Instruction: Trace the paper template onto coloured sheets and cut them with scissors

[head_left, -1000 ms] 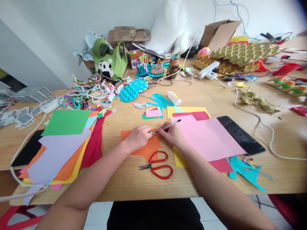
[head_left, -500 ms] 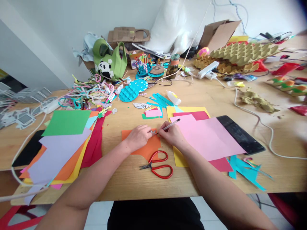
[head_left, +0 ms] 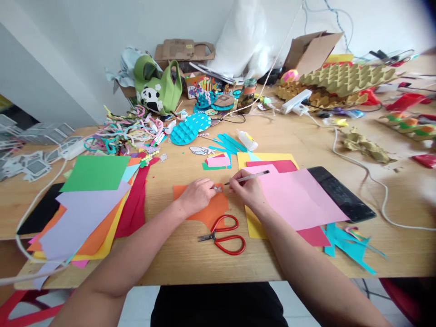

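My left hand [head_left: 198,196] rests on the orange paper [head_left: 204,217], its fingers closed on a small grey cutout [head_left: 218,189] lying near the paper's upper right corner. My right hand [head_left: 248,188] grips a pen [head_left: 250,177], whose tip is just right of the cutout and apart from it. Below the hands, red-handled scissors [head_left: 214,235] lie with their blades pointing left, partly on the orange paper. Beside my right hand is a large pink sheet [head_left: 299,197].
Stacked coloured papers with a green sheet [head_left: 95,173] lie left. A glue bottle [head_left: 247,140] and blue strips [head_left: 229,143] are beyond the hands. A black tablet-like slab [head_left: 340,195] lies right, near blue scraps [head_left: 350,247]. Egg trays [head_left: 347,78] are at the back right.
My right hand has shifted slightly right, drawing the pen tip away from the cutout, and the pen is tilted lower. My left hand has stayed in place.
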`<state>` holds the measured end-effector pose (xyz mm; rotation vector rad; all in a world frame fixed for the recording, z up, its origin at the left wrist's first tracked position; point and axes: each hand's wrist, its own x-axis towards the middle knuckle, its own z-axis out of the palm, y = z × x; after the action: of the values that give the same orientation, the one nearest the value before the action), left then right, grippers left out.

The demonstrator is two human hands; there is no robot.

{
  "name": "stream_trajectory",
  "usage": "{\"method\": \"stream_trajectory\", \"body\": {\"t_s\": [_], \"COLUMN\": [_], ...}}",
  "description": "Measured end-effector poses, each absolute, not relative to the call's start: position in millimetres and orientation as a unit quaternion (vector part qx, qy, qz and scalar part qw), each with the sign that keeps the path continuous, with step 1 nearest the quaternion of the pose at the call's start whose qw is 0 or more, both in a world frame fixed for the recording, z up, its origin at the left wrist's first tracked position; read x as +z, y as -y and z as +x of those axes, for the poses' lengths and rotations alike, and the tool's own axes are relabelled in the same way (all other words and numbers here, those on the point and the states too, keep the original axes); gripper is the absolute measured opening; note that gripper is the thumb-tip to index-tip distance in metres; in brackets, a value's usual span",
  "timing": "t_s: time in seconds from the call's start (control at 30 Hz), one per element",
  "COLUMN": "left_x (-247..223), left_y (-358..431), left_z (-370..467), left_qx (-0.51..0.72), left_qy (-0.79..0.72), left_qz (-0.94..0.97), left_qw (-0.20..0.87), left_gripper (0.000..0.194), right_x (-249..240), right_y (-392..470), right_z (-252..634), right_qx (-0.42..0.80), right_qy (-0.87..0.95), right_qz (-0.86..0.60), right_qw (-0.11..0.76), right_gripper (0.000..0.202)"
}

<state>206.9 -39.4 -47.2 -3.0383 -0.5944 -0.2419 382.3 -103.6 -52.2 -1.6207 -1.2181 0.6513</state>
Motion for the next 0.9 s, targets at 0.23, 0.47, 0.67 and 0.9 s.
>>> {"method": "stream_trajectory", "body": {"t_s": [0.23,0.47,0.67,0.9], "left_x": [-52,-32,-32,-59], "left_y": [32,30,51,61], "left_z": [199,171,158,158], "left_qx": [-0.14,-0.263,-0.274,-0.281], "left_qy": [0.227,0.327,0.36,0.386], "left_qz": [-0.959,-0.879,-0.871,-0.869], "left_qw": [-0.099,-0.227,-0.194,-0.132], "left_gripper": [0.026,0.033,0.03,0.034], "right_x": [-52,-58,-61,-68], "right_y": [105,106,104,104], "right_z": [385,386,381,381], "right_qx": [0.263,0.188,0.111,0.101], "right_qy": [0.497,0.591,0.727,0.757], "right_qz": [-0.615,-0.618,-0.55,-0.56], "right_qw": [0.554,0.483,0.396,0.32], "right_gripper": [0.03,0.023,0.017,0.02]}}
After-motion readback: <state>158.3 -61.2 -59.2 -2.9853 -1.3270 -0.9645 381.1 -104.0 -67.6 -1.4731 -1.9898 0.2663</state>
